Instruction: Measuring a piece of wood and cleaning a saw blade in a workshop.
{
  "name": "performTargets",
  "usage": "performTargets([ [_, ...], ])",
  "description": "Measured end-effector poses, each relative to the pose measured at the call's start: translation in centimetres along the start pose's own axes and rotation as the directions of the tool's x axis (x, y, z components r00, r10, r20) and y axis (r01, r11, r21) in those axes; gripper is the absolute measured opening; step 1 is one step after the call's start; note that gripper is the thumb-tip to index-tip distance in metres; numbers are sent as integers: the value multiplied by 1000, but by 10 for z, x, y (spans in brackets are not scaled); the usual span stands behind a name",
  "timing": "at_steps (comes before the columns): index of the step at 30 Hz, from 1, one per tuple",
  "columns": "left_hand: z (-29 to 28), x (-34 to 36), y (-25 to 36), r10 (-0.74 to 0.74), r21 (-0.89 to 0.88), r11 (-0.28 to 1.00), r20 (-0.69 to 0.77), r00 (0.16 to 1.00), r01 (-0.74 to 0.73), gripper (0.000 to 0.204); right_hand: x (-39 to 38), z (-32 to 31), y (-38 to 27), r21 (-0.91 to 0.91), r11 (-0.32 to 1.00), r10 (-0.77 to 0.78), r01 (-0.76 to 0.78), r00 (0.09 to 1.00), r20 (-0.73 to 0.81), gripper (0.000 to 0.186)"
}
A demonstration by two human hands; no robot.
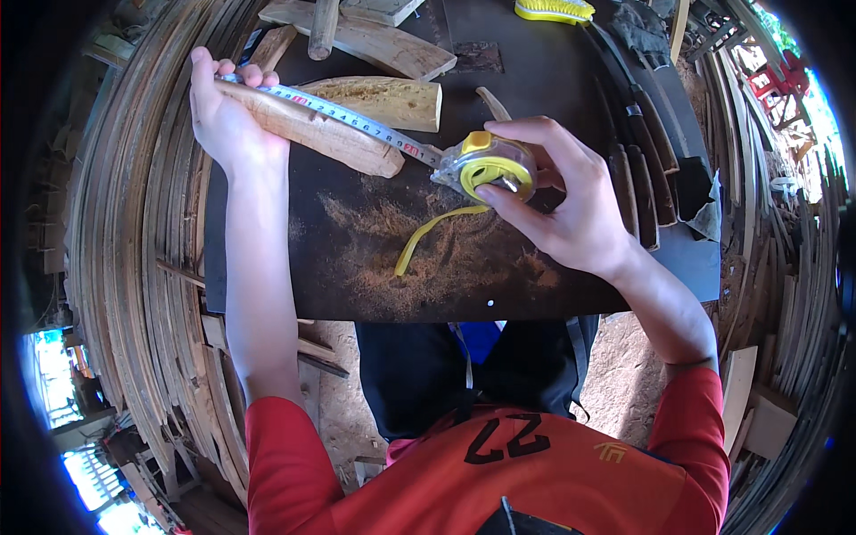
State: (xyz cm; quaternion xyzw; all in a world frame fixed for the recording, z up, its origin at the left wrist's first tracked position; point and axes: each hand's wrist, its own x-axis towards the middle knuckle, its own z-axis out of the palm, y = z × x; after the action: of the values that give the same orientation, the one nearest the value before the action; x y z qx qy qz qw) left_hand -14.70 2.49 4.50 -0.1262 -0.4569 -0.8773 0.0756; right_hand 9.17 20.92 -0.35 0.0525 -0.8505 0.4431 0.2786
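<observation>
My left hand [227, 125] is wrapped round the far-left end of a pale shaped piece of wood [334, 147], with the end of a measuring tape blade [366, 127] held against it. That blade runs along the wood's top and on past its right end. On the right, a clear and yellow tape measure [492, 169] is gripped between the thumb and fingers of my right hand [575, 196]. A yellow wrist strap [417, 239] dangles from its case over the table. The hook of the blade is hidden by my left fingers.
Sawdust [410, 263] is scattered on the dark table [259, 276]. Behind the held wood lie a rough wood block [401, 96] and longer boards [383, 45]. Several brown-handled tools [655, 147] lie at right, and a yellow brush [553, 11] at the far edge. Stacked planks [134, 223] flank the table.
</observation>
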Motion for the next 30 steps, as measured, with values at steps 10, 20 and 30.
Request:
performTargets([
  [10,-4,3,-19,-80,-118,989,90,993,91,33,-4,1,-6,-12,999,31,-30,994,101,54],
  [20,1,-7,-19,-165,-141,974,93,982,177,32,-5,1,-9,24,995,87,-92,983,164,59],
  [30,11,-11,-9,-171,-81,982,-8,985,169,38,-3,6,4,28,998,-57,56,998,38,57],
])
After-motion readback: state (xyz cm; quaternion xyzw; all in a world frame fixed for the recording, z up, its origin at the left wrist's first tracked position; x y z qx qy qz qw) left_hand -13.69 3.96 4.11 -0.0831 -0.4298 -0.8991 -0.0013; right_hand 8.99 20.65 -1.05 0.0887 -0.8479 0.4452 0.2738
